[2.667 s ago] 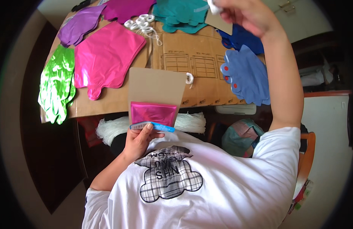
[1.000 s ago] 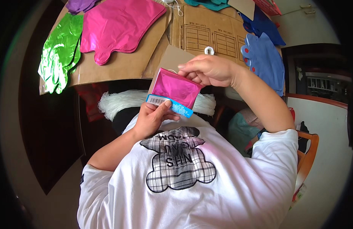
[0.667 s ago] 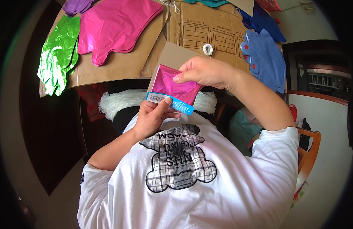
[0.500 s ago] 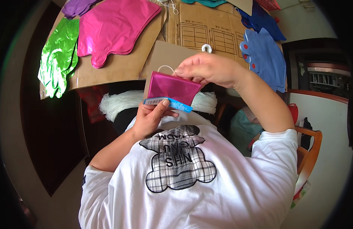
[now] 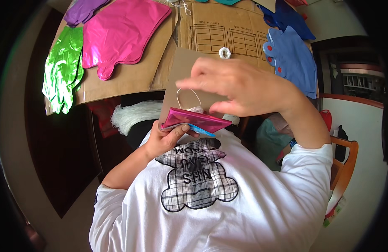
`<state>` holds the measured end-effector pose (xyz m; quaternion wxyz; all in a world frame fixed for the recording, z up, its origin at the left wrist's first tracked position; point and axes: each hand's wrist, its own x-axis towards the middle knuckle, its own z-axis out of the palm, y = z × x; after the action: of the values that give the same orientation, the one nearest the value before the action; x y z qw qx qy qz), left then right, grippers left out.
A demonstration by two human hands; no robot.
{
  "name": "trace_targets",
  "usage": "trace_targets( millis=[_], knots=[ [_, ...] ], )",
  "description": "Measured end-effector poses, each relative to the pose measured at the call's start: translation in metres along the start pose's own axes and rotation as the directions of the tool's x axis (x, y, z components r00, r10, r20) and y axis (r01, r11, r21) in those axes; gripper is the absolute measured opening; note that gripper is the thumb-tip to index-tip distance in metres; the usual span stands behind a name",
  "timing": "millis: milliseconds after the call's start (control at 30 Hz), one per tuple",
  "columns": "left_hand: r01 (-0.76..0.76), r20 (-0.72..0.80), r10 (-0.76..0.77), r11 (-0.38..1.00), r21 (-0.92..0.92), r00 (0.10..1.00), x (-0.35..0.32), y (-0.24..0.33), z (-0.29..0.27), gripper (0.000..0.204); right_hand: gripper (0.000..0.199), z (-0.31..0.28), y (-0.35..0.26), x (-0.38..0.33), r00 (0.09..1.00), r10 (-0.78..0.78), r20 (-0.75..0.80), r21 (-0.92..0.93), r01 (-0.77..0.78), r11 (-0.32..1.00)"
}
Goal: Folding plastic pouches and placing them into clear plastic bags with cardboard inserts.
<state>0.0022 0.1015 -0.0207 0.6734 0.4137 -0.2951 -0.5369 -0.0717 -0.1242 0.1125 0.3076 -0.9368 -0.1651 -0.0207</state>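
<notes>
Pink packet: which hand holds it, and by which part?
The left hand grips the pink packet at its near-left corner, thumb on top. The right hand hovers above it, pinching a white string loop.

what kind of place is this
Probably a home craft or packing corner: flattened cardboard as a worktop, foil balloons spread flat on it, and a wooden chair beside a white wall.

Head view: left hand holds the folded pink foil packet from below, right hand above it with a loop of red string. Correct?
Not quite: the string is white, not red. The head view shows it looping up from the folded pink foil packet under the right hand. The rest holds: the left hand grips the packet from below, in front of a cardboard sheet.
</notes>
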Motion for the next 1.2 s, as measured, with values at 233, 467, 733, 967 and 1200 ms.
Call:
trace_targets(
  millis=[233,467,733,967,1200],
  knots=[
    [0.033,-0.013,-0.034,0.997,-0.067,0.999,-0.001,-0.002,-0.001,0.024,0.030,0.015,0.012,0.003,0.950,0.011,0.313,0.396,-0.141,0.907],
    [0.135,-0.101,-0.158,0.970,-0.201,0.982,0.002,-0.007,0.000,0.026,0.027,-0.001,0.019,0.007,0.763,0.277,0.584,0.628,-0.641,0.441],
    [0.087,-0.241,-0.153,0.961,-0.263,0.958,0.008,-0.010,0.003,0.021,0.024,0.041,0.029,0.009,0.742,0.539,0.399,0.651,-0.643,0.403],
    [0.107,-0.403,-0.182,0.973,-0.202,0.897,0.010,-0.017,0.012,0.015,0.019,0.064,0.035,-0.001,0.645,0.641,0.417,0.608,-0.722,0.331],
    [0.076,-0.430,-0.113,0.992,-0.101,0.896,0.010,-0.019,0.015,0.018,0.019,0.060,0.029,0.004,0.656,0.668,0.352,0.560,-0.719,0.411]
  ],
)
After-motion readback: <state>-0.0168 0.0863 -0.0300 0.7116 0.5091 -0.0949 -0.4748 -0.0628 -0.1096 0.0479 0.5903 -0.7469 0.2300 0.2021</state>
